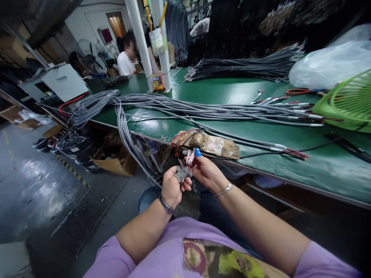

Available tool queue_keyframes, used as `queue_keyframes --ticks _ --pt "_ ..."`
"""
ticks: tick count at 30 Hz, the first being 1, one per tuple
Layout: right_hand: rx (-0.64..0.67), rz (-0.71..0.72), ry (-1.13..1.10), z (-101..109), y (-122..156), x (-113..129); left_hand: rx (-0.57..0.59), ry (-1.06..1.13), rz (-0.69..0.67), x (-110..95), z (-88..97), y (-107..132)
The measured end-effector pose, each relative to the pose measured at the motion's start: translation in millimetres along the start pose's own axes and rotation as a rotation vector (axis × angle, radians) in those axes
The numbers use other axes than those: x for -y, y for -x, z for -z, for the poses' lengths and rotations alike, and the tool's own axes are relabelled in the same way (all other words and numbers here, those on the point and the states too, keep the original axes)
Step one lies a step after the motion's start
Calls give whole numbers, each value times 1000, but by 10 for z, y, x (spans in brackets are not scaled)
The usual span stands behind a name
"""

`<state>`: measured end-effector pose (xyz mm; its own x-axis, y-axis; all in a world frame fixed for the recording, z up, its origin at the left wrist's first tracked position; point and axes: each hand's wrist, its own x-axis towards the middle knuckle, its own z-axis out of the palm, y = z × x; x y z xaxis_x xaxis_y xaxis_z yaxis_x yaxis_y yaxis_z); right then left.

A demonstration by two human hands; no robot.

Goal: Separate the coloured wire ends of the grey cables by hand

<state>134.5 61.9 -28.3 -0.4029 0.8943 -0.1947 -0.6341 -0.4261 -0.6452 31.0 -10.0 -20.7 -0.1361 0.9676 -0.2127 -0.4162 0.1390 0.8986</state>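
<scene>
My left hand [171, 188] is closed round the end of a grey cable [183, 173], its coloured wires fanning out at the tip. My right hand [206, 170] is closed too, pinching a small pink connector [190, 156] just above those wire ends; a blue cap covers one fingertip. Both hands hover in front of the near edge of the green table [208, 133], over my lap. The rest of the grey cable drops out of sight below my hands.
A long bundle of grey cables [174, 106] lies across the table and hangs over its left edge. A taped cardboard piece [216, 144] sits at the near edge. A green fan grille [349, 102], a plastic bag [330, 63] and black cable bundles [246, 65] are farther back. Another person [126, 61] sits at the far end.
</scene>
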Motion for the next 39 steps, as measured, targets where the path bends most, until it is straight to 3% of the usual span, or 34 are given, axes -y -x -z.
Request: queue_keyframes --ticks 13,21,27,34,39 --pt "-33 -129 -56 -11 82 31 10 -15 1 8 28 87" --pt "18 -52 41 -66 146 55 -59 42 -40 0 20 144" --pt "-19 -123 -75 -39 122 19 -70 47 -43 14 -11 91" --pt "-5 -49 -29 13 42 -38 -89 20 -7 30 -58 35" --pt "-2 -86 -65 -33 83 -22 -85 19 3 53 -46 26"
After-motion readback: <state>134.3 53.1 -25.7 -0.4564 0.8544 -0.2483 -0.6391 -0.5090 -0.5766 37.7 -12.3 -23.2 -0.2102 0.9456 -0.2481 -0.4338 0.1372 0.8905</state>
